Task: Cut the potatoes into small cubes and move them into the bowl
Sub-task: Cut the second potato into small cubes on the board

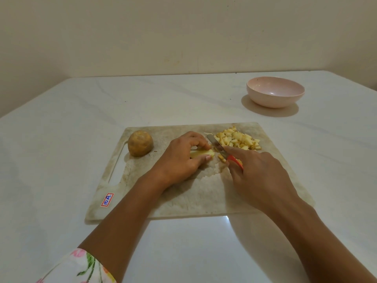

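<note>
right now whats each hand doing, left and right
Left hand: holding the potato piece on the cutting board.
Right hand: gripping the knife.

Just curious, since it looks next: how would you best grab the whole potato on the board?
Probably from above, gripping the whole potato round its wide middle: it is rounded and sits apart on the cutting board, sides free.
</note>
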